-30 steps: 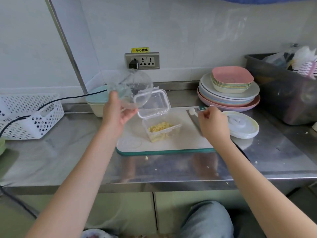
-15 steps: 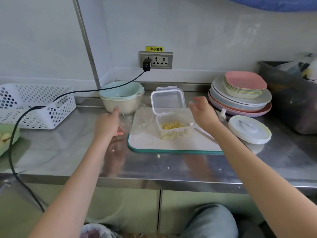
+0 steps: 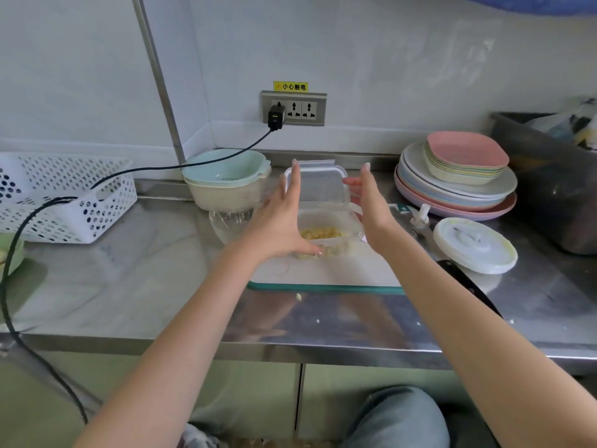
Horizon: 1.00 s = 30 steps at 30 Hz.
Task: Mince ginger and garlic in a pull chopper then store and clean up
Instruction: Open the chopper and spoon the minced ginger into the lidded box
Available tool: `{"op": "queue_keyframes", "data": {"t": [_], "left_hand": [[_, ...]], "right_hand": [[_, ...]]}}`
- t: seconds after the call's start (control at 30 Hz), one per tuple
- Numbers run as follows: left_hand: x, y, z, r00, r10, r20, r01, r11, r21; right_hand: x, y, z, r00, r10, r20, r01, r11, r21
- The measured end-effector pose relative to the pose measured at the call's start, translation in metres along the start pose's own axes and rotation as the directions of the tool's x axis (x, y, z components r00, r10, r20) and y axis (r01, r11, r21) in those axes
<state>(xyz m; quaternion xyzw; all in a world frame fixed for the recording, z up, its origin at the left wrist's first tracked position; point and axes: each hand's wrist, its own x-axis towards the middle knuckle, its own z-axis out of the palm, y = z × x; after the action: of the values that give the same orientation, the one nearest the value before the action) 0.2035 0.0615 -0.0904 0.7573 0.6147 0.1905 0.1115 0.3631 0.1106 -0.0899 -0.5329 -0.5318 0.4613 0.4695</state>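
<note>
A clear storage box (image 3: 329, 221) with yellow minced ginger and garlic (image 3: 318, 233) stands on the white cutting board (image 3: 361, 270). Its hinged lid (image 3: 318, 185) stands up open behind it. My left hand (image 3: 282, 218) and my right hand (image 3: 368, 205) are spread on either side of the lid, fingers apart and holding nothing. The empty clear chopper bowl (image 3: 229, 224) sits on the counter just left of the board. The white chopper lid (image 3: 473, 244) lies to the right, with the blade piece (image 3: 421, 215) beside it.
A steel counter (image 3: 145, 286) carries a stacked colander bowl (image 3: 226, 182), a white perforated basket (image 3: 64, 195), stacked plates (image 3: 458, 185) and a dark bin (image 3: 555, 185). A knife handle (image 3: 465, 286) lies by my right forearm. A black cable (image 3: 193, 163) runs from the wall socket.
My left hand set the chopper bowl down left of the board and let go. My right hand released the blade piece. Both hands moved to the storage box lid.
</note>
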Motion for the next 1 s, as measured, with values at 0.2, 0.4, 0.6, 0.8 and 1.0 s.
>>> {"op": "queue_keyframes", "data": {"t": [0.2,0.4,0.6,0.8,1.0], "left_hand": [[0.007,-0.012,0.002,0.999,0.052,0.013,-0.050,0.992,-0.111],[0.005,-0.009,0.003,0.997,0.069,-0.032,-0.075,0.959,-0.273],[0.006,-0.015,0.007,0.980,0.192,0.055,-0.196,0.976,0.097],[0.003,-0.013,0.010,0.964,0.231,0.131,-0.234,0.972,0.010],[0.004,-0.009,0.008,0.969,0.237,0.062,-0.241,0.969,0.053]], "right_hand": [[-0.003,0.008,-0.002,1.000,-0.021,0.022,0.019,0.996,0.087],[-0.019,0.012,0.009,0.937,-0.231,-0.262,0.258,0.963,0.075],[-0.022,0.037,-0.019,0.887,-0.437,0.149,0.459,0.806,-0.372],[-0.022,0.037,-0.027,0.869,-0.349,0.351,0.492,0.531,-0.690],[-0.022,0.033,-0.031,0.895,-0.199,0.398,0.444,0.466,-0.765]]}}
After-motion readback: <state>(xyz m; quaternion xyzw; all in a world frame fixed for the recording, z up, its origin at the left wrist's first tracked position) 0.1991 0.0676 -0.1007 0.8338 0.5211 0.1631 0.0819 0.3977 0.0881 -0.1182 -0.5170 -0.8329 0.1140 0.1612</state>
